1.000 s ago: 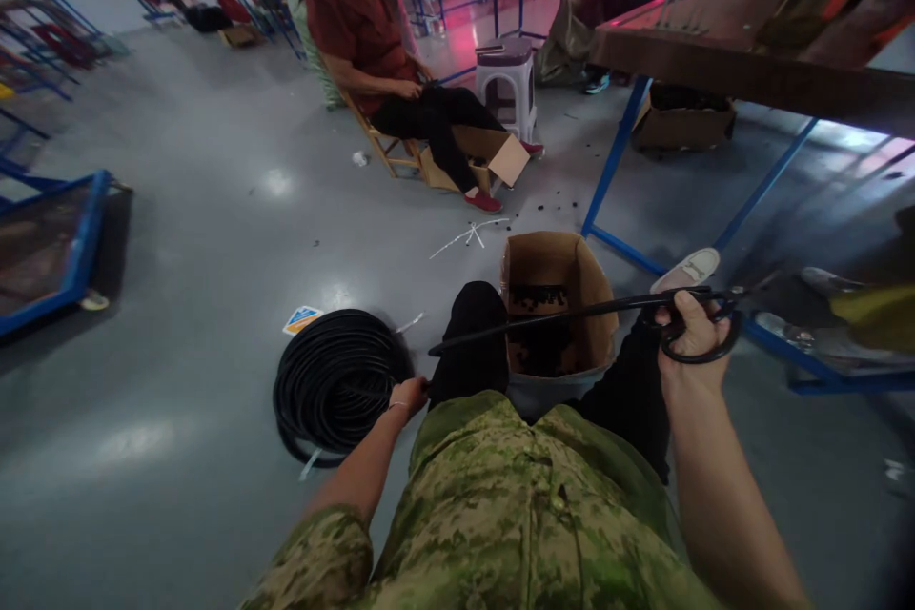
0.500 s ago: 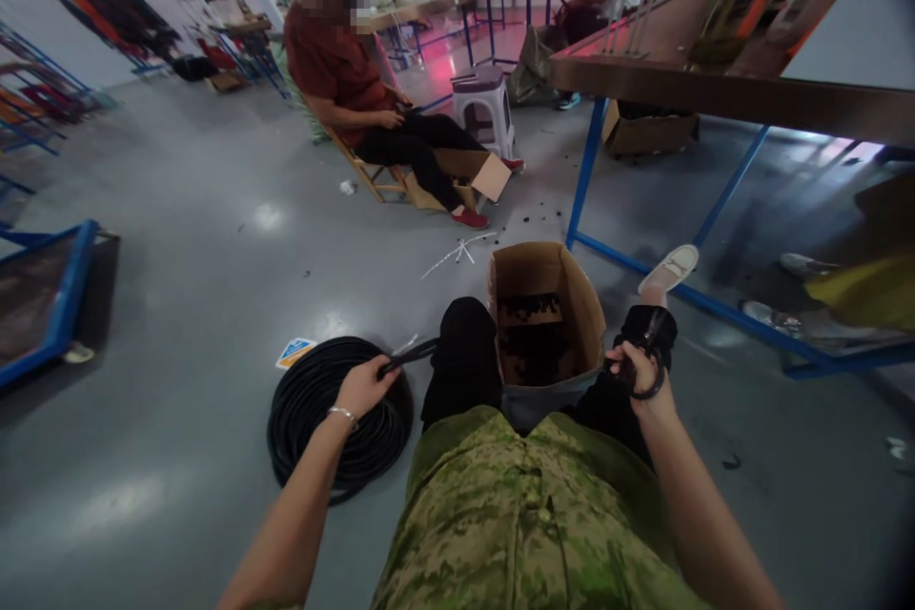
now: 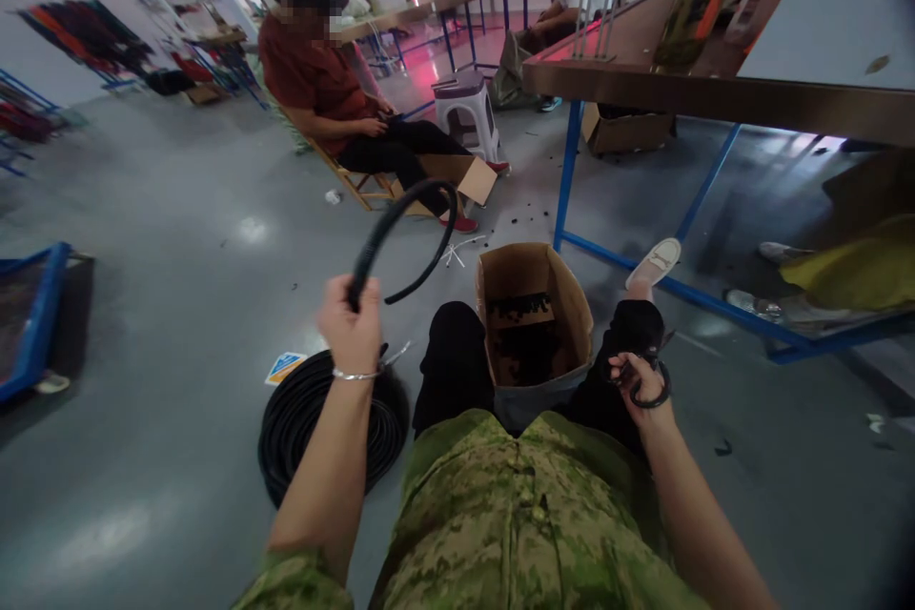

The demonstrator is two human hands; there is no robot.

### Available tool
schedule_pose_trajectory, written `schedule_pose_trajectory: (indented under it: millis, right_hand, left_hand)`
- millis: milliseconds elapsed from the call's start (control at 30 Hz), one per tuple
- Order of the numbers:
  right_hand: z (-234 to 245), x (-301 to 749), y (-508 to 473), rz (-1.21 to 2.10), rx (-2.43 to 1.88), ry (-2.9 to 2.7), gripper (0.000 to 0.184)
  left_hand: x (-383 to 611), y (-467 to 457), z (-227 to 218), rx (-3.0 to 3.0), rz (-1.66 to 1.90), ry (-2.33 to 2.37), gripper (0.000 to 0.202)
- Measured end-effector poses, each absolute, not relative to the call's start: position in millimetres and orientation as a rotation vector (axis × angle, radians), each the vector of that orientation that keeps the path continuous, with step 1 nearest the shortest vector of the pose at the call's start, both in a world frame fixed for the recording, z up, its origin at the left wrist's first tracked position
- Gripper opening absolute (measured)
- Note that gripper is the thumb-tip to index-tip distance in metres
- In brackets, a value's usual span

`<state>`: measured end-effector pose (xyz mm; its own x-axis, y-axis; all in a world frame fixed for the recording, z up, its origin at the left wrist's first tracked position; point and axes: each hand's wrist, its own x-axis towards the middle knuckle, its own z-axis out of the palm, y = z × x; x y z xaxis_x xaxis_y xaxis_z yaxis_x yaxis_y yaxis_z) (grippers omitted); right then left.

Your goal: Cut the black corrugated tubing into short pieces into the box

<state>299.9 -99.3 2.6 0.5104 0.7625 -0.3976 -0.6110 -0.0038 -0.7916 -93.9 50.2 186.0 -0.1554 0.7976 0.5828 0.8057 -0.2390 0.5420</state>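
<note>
My left hand (image 3: 352, 324) is closed around a black rubber hose (image 3: 390, 224), whose free end arches up and curls down to the right. Beneath that forearm a big coil of black hose (image 3: 307, 429) lies on the floor. Over my right thigh, my right hand (image 3: 639, 376) grips a pair of scissors (image 3: 661, 391) with black loop handles; the blades are dark and hard to see against my trousers. Between my knees stands an open cardboard box (image 3: 572, 315) lined with brown, with many small black pieces (image 3: 529, 343) at its bottom.
A seated person (image 3: 321, 86) in a dark red shirt is ahead, beside a plastic stool (image 3: 468, 105). A blue-legged table (image 3: 715, 91) stands to the right. At far left is a blue-framed cart (image 3: 43, 324). Scraps and white ties (image 3: 457, 253) lie on the floor.
My left hand has risen from the coil, lifting the hose, whose end now arches in the air. My right hand stays by my right thigh with the scissors. The view has shifted slightly.
</note>
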Motion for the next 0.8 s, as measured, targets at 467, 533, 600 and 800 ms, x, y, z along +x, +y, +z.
schedule_pose_trajectory:
  millis: [467,533,600,800]
  right_hand:
    - [27.6,173.7,-73.3,1.685,-0.847,-0.441,0.035]
    - [38.9,173.6,-63.1,1.661,-0.796,-0.433,0.032]
    - [51.7,181.8,-54.0,1.591,-0.769,-0.394,0.029]
    - [86.5,226.6,-45.8,1.33,-0.743,-0.337,0.02]
  left_hand:
    - [4.3,-64.6,89.6,-3.479,-0.31,-1.658,0.028]
    - [2.8,-74.1,90.0,-3.582,-0.238,-1.534,0.03]
    - [-1.1,-78.4,90.8,-3.641,-0.22,-1.491,0.031]
    - [-36.1,-69.4,86.5,-3.562,-0.397,-1.614,0.033]
